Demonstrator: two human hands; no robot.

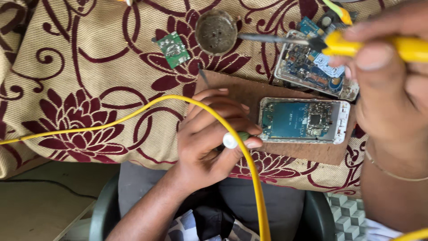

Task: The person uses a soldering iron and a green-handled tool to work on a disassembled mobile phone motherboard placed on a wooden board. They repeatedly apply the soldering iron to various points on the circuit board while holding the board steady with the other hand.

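Note:
My left hand [207, 134] rests on the edge of a brown board [249, 91] and grips a small green tool with a white cap [230, 140]. Just right of its fingertips lies an opened white phone [303, 120] with its blue circuit board showing. My right hand [388, 98], close to the camera at the right, holds a yellow soldering iron [356, 44]. The iron's metal tip [267, 38] points left and ends at the rim of a small round tin [216, 32] of grey paste.
A second opened phone [312, 67] lies behind the first. A small green circuit board [173, 49] sits left of the tin. The yellow cable [133, 114] loops across the patterned cloth [67, 67] and over my left hand. A chair and lap show below.

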